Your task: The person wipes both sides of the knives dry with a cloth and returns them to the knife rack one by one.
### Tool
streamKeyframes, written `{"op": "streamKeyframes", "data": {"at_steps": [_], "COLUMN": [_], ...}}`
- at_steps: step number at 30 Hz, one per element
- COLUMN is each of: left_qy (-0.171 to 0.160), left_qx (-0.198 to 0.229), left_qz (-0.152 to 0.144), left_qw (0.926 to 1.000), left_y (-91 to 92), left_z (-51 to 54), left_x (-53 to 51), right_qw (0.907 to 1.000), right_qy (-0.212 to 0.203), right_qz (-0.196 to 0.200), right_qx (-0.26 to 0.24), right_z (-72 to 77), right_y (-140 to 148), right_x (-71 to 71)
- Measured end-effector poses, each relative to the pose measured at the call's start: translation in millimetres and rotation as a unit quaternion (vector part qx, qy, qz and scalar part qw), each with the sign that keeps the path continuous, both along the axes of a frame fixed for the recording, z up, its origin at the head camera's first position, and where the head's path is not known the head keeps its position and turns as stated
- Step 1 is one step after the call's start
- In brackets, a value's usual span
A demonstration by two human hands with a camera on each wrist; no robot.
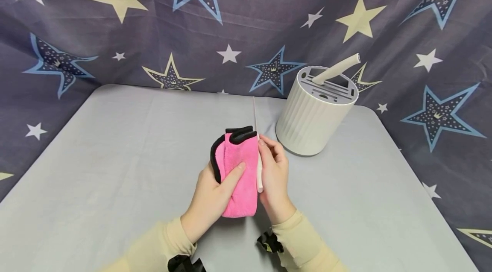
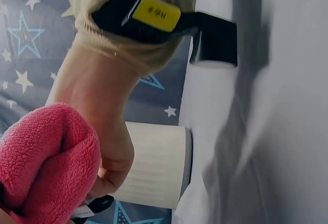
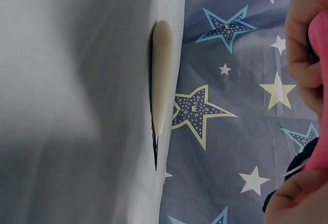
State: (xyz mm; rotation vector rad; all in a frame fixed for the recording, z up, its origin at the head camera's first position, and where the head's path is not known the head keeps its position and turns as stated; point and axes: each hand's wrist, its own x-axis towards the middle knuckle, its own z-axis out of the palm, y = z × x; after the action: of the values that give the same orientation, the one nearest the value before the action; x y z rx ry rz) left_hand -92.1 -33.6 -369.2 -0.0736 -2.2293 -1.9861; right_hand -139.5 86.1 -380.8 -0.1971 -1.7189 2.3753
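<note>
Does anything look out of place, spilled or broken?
Perhaps the knife beside the cloth: it's outside the slotted block, where a similar pale handle sits, so it may belong there. I see no spill or damage.

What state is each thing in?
Pink cloth: folded, held in both hands
Left hand: gripping the cloth, thumb across its front
Right hand: pinching the cloth's edge
Loose knife: lying on the table, not gripped
Knife block: standing, one handle sticking out
Star backdrop: hanging, creased

Left wrist view crops the pink cloth (image 2: 64,178).
</note>
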Motion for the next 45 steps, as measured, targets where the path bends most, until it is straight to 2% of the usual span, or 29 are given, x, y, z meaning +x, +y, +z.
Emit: {"op": "streamKeyframes", "data": {"at_steps": [11,18,24,35,45], "left_qy": [-0.006,-0.001,-0.005,-0.003,-0.011], "left_qx": [0.023,0.012,0.02,0.017,0.019], "left_qz": [-0.027,-0.029,-0.029,-0.005,0.014], "left_qw": [0.9993,0.9995,0.9994,0.9998,0.9997], "left_y": [7.0,9.0,9.1,6.2,1.0], "left_z": [1.9,1.0,-0.1,-3.6,-4.9], "left_x": [11.8,16.5,16.0,8.2,2.0], "right_qw": [0.9996,0.9991,0.9986,0.9992,0.9999], "right_qy": [-0.013,-0.01,-0.007,-0.008,-0.001], "right_qz": [-0.011,-0.016,-0.01,0.01,0.008], "right_qx": [-0.024,-0.038,-0.051,-0.038,-0.012], "right_z": [2.4,1.3,1.2,0.6,-2.4], "right_y": [5,7,7,3,-2], "right_x": [-5.5,-7.9,-7.6,2.1,7.9]}}
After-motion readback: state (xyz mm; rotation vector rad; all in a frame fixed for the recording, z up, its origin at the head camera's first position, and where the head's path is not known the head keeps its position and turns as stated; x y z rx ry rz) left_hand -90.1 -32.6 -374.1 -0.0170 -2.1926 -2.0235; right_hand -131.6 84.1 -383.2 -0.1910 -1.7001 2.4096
